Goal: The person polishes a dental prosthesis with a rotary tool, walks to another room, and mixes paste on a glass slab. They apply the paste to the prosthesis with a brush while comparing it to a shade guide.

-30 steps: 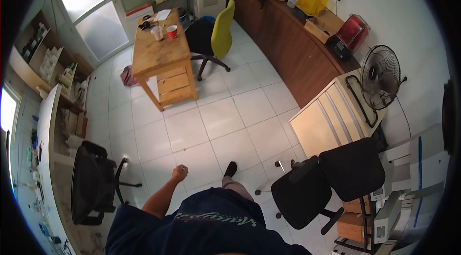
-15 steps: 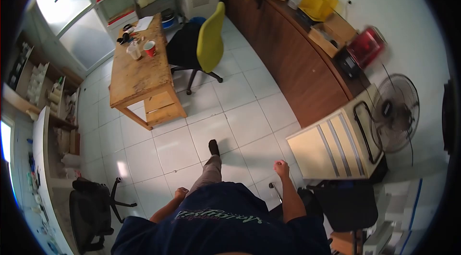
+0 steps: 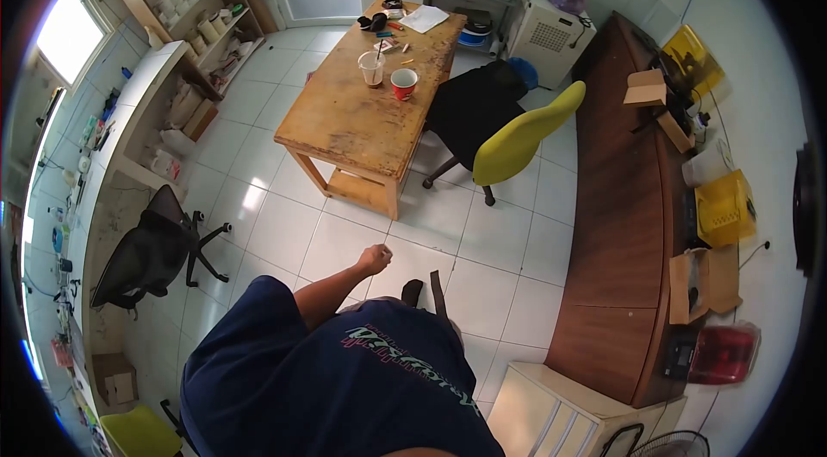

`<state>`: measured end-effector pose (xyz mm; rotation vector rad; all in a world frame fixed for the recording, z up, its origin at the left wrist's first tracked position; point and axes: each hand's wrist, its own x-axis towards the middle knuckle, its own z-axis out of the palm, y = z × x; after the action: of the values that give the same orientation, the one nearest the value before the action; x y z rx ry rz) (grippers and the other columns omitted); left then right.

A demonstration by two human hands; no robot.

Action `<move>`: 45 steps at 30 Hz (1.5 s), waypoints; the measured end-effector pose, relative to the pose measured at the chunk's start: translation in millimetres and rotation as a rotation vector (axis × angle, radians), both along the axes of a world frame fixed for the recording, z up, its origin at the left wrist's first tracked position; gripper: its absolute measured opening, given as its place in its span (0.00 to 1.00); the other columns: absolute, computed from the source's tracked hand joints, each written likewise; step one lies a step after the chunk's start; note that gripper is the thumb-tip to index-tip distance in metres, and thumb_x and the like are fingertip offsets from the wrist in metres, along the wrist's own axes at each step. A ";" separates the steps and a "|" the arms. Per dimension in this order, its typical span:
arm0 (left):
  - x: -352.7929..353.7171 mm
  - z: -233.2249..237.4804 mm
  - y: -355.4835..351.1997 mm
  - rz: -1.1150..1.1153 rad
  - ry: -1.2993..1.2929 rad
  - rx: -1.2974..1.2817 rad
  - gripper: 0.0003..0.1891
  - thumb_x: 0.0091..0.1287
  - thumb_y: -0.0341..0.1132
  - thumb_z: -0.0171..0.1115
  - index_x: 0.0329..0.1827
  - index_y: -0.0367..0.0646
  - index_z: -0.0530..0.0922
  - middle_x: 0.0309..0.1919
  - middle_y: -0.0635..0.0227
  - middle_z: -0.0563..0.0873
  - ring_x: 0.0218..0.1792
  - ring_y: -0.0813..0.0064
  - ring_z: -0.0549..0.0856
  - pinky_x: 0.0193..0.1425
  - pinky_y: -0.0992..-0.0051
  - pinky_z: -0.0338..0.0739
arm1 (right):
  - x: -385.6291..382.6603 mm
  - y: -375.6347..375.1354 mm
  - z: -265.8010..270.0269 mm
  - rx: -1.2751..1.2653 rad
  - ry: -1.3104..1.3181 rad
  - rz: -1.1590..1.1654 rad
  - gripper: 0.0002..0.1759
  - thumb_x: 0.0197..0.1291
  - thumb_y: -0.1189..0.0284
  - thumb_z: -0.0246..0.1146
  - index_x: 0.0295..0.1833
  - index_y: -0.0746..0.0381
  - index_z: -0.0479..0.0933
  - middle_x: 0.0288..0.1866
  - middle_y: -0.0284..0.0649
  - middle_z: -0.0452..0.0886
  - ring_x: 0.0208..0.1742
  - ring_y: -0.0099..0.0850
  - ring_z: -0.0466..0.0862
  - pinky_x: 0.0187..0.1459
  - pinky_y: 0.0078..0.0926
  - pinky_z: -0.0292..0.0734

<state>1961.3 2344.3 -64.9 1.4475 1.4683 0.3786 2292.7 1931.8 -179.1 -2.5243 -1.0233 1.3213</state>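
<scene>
Extending toward the frame's centre, the left hand (image 3: 374, 260) is held apart from the bench (image 3: 340, 121), fingers curled together; slanted shirt lettering (image 3: 405, 360) is only partly legible.

We log bare floor tiles (image 3: 508, 250) around frame centre, passable between the wooden table (image 3: 336, 125) and the left hand (image 3: 375, 260). The table bars the upper centre; to its right, the green-backed chair (image 3: 527, 138) obstructs the way toward the brown cabinet (image 3: 607, 233). Left of frame, we find a floor lane between table and black chair (image 3: 151, 252). The tabletop's lower part offers room, up to the clear cup (image 3: 371, 71) and red cup (image 3: 403, 87), a narrow gap between them.
</scene>
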 end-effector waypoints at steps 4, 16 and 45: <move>45.6 51.5 30.1 -0.309 -0.111 -0.151 0.16 0.68 0.43 0.60 0.46 0.39 0.85 0.33 0.63 0.89 0.32 0.71 0.87 0.39 0.70 0.83 | 64.2 49.4 -65.9 0.108 -0.035 0.101 0.19 0.69 0.59 0.55 0.56 0.58 0.82 0.47 0.45 0.87 0.37 0.43 0.88 0.43 0.45 0.84; 92.1 58.4 39.2 -0.532 -0.531 -0.354 0.13 0.69 0.39 0.60 0.45 0.38 0.84 0.36 0.63 0.89 0.45 0.72 0.86 0.55 0.70 0.77 | 198.3 421.2 73.4 0.130 0.381 -0.334 0.11 0.68 0.71 0.57 0.50 0.62 0.80 0.36 0.42 0.86 0.30 0.31 0.86 0.31 0.26 0.82; 85.3 72.2 -93.5 0.941 -0.631 0.127 0.13 0.70 0.37 0.63 0.50 0.38 0.82 0.36 0.66 0.89 0.40 0.72 0.86 0.51 0.73 0.79 | -78.8 662.6 45.9 -0.076 0.437 0.922 0.09 0.66 0.71 0.59 0.43 0.64 0.83 0.39 0.50 0.87 0.27 0.38 0.88 0.32 0.33 0.86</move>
<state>2046.6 2250.9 7.3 0.5255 1.4999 1.3794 2213.9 2594.5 -133.2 -1.6410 -2.1315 1.9895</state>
